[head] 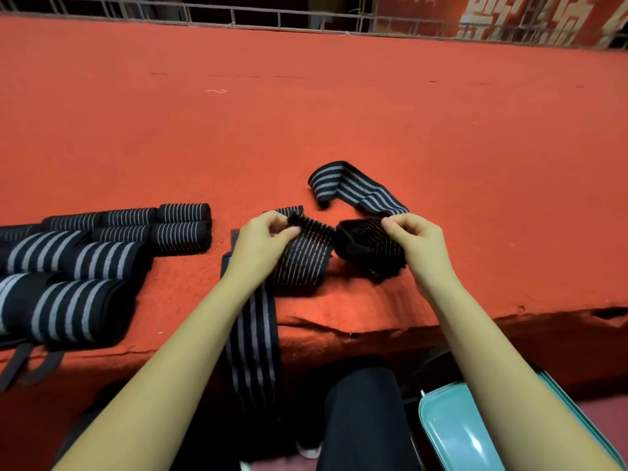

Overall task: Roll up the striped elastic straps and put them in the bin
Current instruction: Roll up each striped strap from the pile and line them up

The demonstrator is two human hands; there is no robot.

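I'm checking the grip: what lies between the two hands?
In the head view, the strap spans from the left hand to the right hand; both pinch it.

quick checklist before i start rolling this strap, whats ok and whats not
1. Left hand has a grip on the held strap: ok, fingers pinch its edge.
2. Right hand has a grip on it too: ok.
3. Held strap lies flat for rolling: not ok, it is bunched up at the right hand.
4. Hanging strap is separate from the held one: cannot tell, the left wrist hides where they meet.
5. Bin is close by: ok, beside the right forearm.
6. Rolled straps are out of the way: ok, off to the left.
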